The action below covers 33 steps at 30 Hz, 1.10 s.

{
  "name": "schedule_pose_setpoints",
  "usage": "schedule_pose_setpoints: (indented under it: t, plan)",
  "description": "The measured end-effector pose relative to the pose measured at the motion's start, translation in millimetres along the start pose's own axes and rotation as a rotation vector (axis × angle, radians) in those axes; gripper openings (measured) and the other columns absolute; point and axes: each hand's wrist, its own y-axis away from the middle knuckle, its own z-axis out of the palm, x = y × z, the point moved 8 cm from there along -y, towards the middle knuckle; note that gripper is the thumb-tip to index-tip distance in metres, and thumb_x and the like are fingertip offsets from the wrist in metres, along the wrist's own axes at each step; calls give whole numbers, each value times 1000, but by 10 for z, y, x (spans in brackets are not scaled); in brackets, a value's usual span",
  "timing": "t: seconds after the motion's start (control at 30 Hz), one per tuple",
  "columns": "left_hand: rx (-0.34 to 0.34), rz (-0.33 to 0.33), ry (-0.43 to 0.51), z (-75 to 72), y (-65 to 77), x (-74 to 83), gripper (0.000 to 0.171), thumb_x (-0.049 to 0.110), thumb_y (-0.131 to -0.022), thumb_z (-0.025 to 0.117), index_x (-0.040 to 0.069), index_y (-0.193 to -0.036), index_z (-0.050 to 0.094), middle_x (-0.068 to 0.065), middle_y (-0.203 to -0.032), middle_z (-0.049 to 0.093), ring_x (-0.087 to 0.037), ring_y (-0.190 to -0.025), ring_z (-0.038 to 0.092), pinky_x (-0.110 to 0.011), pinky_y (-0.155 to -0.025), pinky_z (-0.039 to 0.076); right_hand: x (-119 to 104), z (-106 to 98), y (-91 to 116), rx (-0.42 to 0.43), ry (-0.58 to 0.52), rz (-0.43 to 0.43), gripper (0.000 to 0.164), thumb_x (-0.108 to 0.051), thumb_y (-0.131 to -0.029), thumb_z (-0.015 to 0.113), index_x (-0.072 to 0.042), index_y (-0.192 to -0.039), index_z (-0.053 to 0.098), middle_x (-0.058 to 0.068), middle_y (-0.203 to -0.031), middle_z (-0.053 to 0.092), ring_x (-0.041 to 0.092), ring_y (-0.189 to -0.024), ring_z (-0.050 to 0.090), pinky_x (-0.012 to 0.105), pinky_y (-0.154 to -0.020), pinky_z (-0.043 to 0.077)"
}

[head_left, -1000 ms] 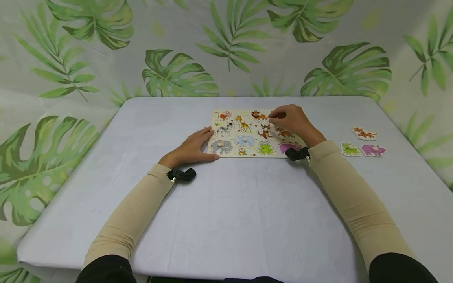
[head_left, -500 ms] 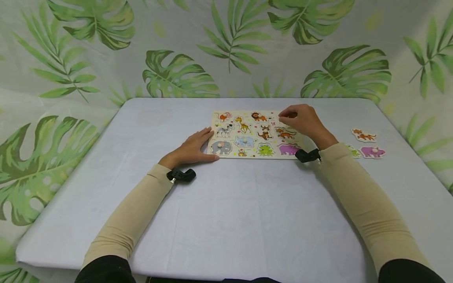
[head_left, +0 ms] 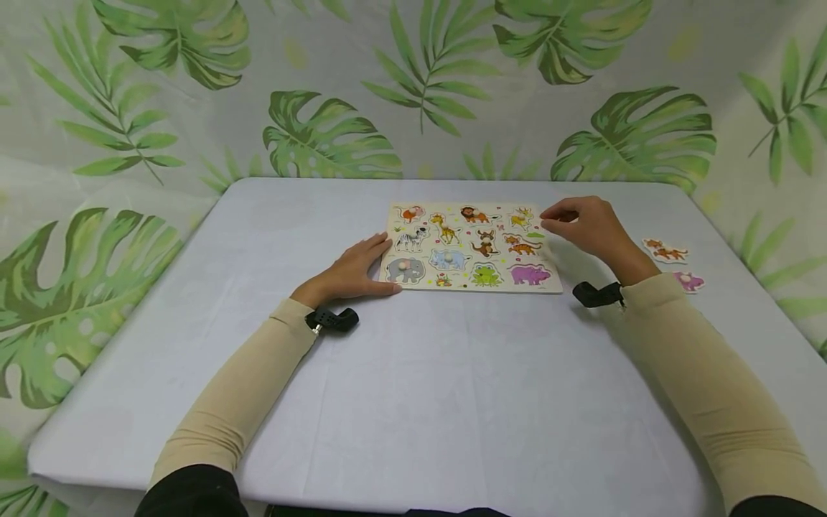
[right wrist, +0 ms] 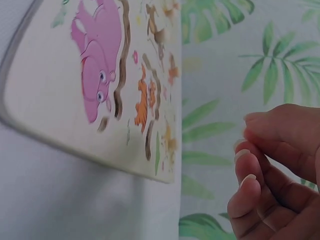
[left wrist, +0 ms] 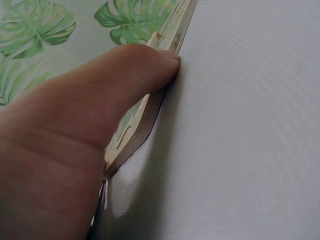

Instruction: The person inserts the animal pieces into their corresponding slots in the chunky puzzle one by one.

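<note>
A wooden animal puzzle board (head_left: 474, 286) lies flat on the table. My left hand (head_left: 345, 269) rests at its near left corner, fingers straight along the left edge and thumb against the near edge. In the left wrist view the thumb (left wrist: 130, 70) touches the board's edge (left wrist: 155, 107). Beyond the board's right edge hovers my right hand (head_left: 584, 224), holding nothing. Its fingers (right wrist: 246, 197) are loosely bent in the right wrist view. Knobbed pieces for the elephant (head_left: 405, 270) and blue animal (head_left: 449, 259) sit in the board; the pink hippo (right wrist: 97, 60) slot has no piece.
To the right lie a loose tiger piece (head_left: 667, 251) and a purple hippo piece (head_left: 688, 281), the latter partly behind the right sleeve (head_left: 704, 359). A white cloth covers the table (head_left: 413, 402). A leaf-patterned curtain (head_left: 336, 57) hangs behind.
My right hand has moved right, from beside the lion to past the board's right edge, uncovering the top right animal. The sleeve now hides the loose frog piece. My left hand stays put.
</note>
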Motion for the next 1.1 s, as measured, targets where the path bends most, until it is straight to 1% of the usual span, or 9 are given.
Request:
schedule_pose_setpoints:
  t: [0.23,0.43,0.7,0.83,1.0,1.1]
  plan:
    - [-1,5,-9,-10,-5,0,101,60,-81,65,13,-156,17,-3,-162,7,-27,-148,4,-51,-116,10,53,-124,133,3,20,14,36,-33,-94,63,-3,-114,70,17,-107,67,29,-97,58,42,-74,44]
    - [0,-1,-4,-11,-7,-12,101,62,-80,64,14,-156,17,-1,-162,7,-26,-148,4,-50,-116,9,117,-216,224,18,31,-3,37,-34,-94,63,-4,-114,70,17,-106,68,29,-96,59,41,-73,44]
    - [0,-3,-6,15,18,0,100,60,-81,65,14,-156,17,-2,-162,7,-27,-148,5,-52,-116,10,196,-245,321,-14,43,7,40,-39,-93,63,-5,-114,70,16,-106,68,29,-96,60,40,-72,45]
    - [3,-7,-11,16,25,11,99,59,-82,65,13,-156,18,-2,-162,7,-26,-148,5,-51,-116,11,205,-283,387,-6,55,7,38,-37,-93,64,-5,-113,70,16,-105,68,29,-95,60,40,-73,45]
    - [5,-7,-17,5,26,20,99,59,-81,65,13,-156,18,-2,-162,7,-26,-148,5,-51,-116,12,237,-350,479,9,64,15,40,-39,-92,64,-6,-113,71,15,-104,68,29,-94,59,37,-72,45]
    - [7,-5,-13,-3,26,23,100,59,-81,66,13,-156,18,-2,-162,8,-26,-148,6,-51,-116,12,274,-388,535,10,72,15,41,-41,-92,64,-6,-113,71,14,-104,68,27,-94,59,33,-69,45]
